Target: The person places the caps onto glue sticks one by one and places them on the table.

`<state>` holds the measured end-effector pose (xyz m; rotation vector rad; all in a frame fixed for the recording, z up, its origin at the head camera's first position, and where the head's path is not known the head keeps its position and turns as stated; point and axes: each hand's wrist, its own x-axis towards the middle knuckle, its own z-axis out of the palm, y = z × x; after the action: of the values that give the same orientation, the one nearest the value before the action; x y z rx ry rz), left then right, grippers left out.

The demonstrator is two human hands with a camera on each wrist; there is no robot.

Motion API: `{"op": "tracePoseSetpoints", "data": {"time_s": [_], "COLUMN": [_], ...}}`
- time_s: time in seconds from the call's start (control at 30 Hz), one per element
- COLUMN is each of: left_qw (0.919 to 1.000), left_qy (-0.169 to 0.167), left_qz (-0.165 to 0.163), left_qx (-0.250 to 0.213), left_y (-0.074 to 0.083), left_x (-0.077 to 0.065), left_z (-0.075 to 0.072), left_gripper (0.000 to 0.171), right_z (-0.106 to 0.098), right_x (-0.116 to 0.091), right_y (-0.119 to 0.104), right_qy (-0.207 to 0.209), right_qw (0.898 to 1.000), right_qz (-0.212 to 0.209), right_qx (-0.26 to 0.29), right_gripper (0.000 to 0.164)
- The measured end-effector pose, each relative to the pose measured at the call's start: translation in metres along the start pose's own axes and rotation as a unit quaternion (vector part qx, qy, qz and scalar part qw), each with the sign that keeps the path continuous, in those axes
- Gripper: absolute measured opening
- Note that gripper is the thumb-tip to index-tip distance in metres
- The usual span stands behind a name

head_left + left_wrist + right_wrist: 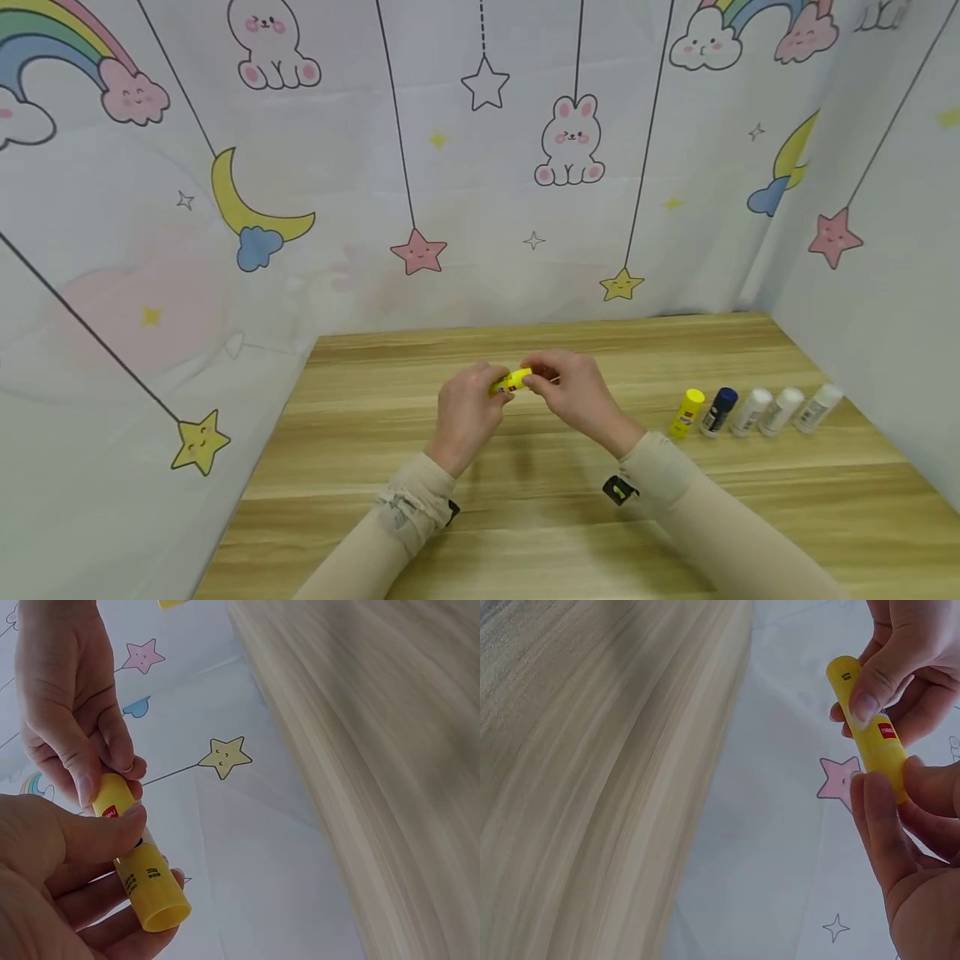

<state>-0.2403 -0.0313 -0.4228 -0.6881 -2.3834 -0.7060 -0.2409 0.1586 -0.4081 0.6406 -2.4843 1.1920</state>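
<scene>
Both hands hold one yellow glue stick (513,381) above the middle of the table. My left hand (470,410) grips its body, thumb across the label, as the left wrist view shows; the hollow-looking round end (166,918) sticks out past those fingers. With thumb and fingertips my right hand (576,393) pinches the opposite end. In the right wrist view the glue stick (870,735) lies slanted between the two hands, a small red logo (887,730) showing on it.
To the right a row of upright sticks stands on the wooden table (360,417): a yellow one (687,413), a dark blue one (719,412) and three white ones (752,412). A cloth backdrop (337,167) with printed stars and rabbits hangs behind and at both sides.
</scene>
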Motion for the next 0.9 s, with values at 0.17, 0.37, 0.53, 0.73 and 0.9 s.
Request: {"op": "tracePoseSetpoints", "data": {"time_s": [0.17, 0.37, 0.53, 0.73, 0.9], "left_qw": [0.9990, 0.9975, 0.9980, 0.9956, 0.9956], "left_qy": [0.030, 0.043, 0.034, 0.050, 0.038], "left_qz": [0.030, 0.051, 0.052, 0.046, 0.040], "left_qx": [-0.014, -0.024, -0.012, -0.065, -0.075], "left_y": [0.005, 0.011, 0.012, 0.011, 0.012], "left_x": [-0.002, -0.002, -0.004, -0.006, -0.009], "left_z": [0.001, 0.005, 0.012, 0.024, 0.029], "left_gripper": [0.025, 0.024, 0.025, 0.030, 0.036], "right_z": [-0.005, -0.011, -0.012, -0.023, -0.029], "right_x": [0.000, 0.004, 0.002, -0.003, -0.006], "right_y": [-0.004, -0.006, 0.001, 0.006, 0.010], "right_qy": [-0.025, -0.041, -0.055, -0.036, -0.029], "right_qw": [1.000, 0.999, 0.998, 0.999, 0.999], "right_qz": [0.010, 0.023, 0.034, 0.030, 0.020], "right_qx": [0.013, 0.022, 0.019, -0.006, -0.026], "right_gripper": [0.013, 0.011, 0.010, 0.013, 0.013]}}
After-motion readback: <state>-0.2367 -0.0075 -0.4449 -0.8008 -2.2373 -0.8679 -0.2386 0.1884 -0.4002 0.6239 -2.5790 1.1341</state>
